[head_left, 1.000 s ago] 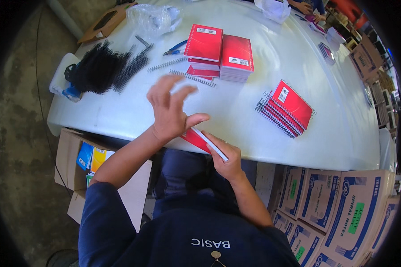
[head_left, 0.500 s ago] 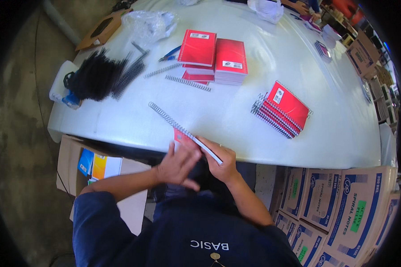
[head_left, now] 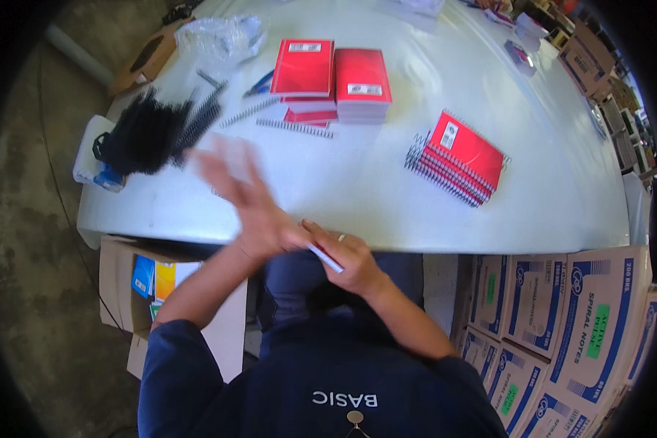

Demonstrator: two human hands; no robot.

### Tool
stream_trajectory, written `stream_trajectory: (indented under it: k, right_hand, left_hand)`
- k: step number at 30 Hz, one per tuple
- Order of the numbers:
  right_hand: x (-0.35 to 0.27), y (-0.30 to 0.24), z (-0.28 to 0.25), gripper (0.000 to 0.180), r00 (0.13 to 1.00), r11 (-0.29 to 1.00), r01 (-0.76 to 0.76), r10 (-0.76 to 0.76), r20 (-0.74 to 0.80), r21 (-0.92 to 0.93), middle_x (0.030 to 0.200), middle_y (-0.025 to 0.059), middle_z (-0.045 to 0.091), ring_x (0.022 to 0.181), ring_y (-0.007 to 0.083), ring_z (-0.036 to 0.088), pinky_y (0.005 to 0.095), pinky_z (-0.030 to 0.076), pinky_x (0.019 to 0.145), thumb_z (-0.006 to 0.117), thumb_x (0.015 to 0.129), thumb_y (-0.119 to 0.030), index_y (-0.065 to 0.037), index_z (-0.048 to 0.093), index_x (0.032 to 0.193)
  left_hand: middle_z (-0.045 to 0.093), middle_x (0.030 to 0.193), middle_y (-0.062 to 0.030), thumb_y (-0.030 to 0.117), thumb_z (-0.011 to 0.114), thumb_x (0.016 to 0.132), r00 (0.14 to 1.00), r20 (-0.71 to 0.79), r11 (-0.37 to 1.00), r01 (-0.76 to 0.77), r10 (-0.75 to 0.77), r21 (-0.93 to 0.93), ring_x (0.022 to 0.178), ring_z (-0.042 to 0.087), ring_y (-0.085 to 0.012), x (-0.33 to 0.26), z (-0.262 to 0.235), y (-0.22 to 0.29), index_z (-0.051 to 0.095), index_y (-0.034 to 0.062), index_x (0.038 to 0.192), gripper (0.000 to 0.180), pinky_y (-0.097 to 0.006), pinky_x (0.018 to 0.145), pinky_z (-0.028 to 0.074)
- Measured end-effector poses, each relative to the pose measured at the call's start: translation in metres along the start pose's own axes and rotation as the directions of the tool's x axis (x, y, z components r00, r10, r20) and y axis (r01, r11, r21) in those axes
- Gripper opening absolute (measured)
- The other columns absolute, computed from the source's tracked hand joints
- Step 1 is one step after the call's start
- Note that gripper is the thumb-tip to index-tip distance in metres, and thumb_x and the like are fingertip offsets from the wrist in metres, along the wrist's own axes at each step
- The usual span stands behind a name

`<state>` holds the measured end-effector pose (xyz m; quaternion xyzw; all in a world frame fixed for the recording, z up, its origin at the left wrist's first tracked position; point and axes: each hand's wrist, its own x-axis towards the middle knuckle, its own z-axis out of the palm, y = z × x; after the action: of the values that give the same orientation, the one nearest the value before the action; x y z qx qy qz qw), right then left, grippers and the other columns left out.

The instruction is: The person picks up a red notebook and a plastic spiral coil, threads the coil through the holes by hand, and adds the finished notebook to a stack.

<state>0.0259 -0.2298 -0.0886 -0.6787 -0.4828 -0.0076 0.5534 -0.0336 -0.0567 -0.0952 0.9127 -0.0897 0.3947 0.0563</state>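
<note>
My right hand (head_left: 352, 261) is closed around a small notebook (head_left: 325, 257), held edge-on near the table's front edge, so only a narrow pale strip of it shows. Over the table my left hand (head_left: 247, 201) is stretched out with its fingers apart, smeared by motion. It covers most of the notebook and its wire coil; just a coil tip (head_left: 217, 192) peeks out beside the wrist. Farther back are red-covered notebooks in two stacks, the left stack (head_left: 303, 67) and the right stack (head_left: 363, 73). To the right lies a pile of coil-bound red notebooks (head_left: 466, 150).
Loose black spiral coils (head_left: 146, 135) lie heaped at the left by a white container (head_left: 87, 150). Single coils (head_left: 293, 128) and blue-handled pliers (head_left: 259, 84) sit near the stacks. Clear plastic wrap (head_left: 223, 40) is behind. Cardboard boxes (head_left: 591, 321) stand lower right; an open carton (head_left: 117, 281) lower left.
My left hand has swept forward and left, from beside the notebook to over its coil. My right hand keeps hold of the notebook. The view has shifted slightly.
</note>
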Motion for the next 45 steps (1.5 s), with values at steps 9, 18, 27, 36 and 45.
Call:
stream_trajectory:
  k: [9,18,27,36,45]
  right_hand:
    - [-0.006,0.005,0.007,0.074,0.999,0.999,-0.017,0.015,0.052,0.041,0.107,0.0181,0.062,0.081,0.0365,0.062,0.0387,0.050,0.071,0.063,0.073,-0.001,-0.005,0.032,0.141]
    - [-0.005,0.008,-0.008,0.082,0.989,0.981,-0.142,0.145,-0.014,0.130,0.113,0.0142,0.062,0.091,0.0354,0.063,0.0366,0.050,0.077,0.062,0.076,0.000,-0.009,0.019,0.145]
    - [0.011,0.006,-0.022,0.081,0.944,0.887,-0.304,0.329,-0.014,0.347,0.082,0.0154,0.061,0.077,0.0271,0.062,0.0336,0.047,0.071,0.061,0.080,0.002,-0.011,0.015,0.145]
    - [0.011,0.011,-0.014,0.070,0.940,0.836,-0.247,0.330,-0.090,0.491,0.085,0.0177,0.061,0.080,0.0282,0.064,0.0348,0.048,0.071,0.067,0.079,-0.004,-0.008,0.029,0.137]
    - [0.012,0.014,-0.019,0.065,0.906,0.861,-0.386,0.422,-0.041,0.332,0.112,0.0174,0.057,0.104,0.0322,0.058,0.0369,0.046,0.085,0.065,0.079,-0.006,-0.007,0.033,0.135]
  left_hand:
    - [0.032,0.131,-0.0352,0.075,0.046,0.074,0.980,-0.066,0.980,-0.182,0.188,0.086,0.120,0.029,-0.0564,0.012,-0.007,0.014,0.025,-0.0080,0.137,0.107,-0.067,0.098,0.019]
    - [0.030,0.138,-0.0300,0.067,0.052,0.078,0.924,0.049,0.925,-0.377,0.379,-0.053,0.124,0.030,-0.0539,0.010,0.002,0.028,0.029,0.0040,0.139,0.091,-0.066,0.098,0.025]
    - [0.061,0.100,-0.0037,0.023,0.070,0.076,0.874,0.449,0.935,-0.015,0.184,-0.355,0.102,0.056,-0.0226,0.084,-0.038,0.040,0.062,0.0115,0.101,0.029,-0.042,0.095,0.033]
    - [0.060,0.084,-0.0042,0.012,0.067,0.075,0.767,0.567,0.847,0.058,0.301,-0.528,0.081,0.058,-0.0233,0.119,-0.038,0.027,0.060,0.0090,0.091,0.017,-0.035,0.075,0.039]
    - [0.062,0.082,-0.0041,0.010,0.073,0.068,0.810,0.434,0.887,-0.213,0.395,-0.410,0.072,0.058,-0.0225,0.129,-0.029,0.031,0.062,0.0102,0.083,0.019,-0.034,0.068,0.040]
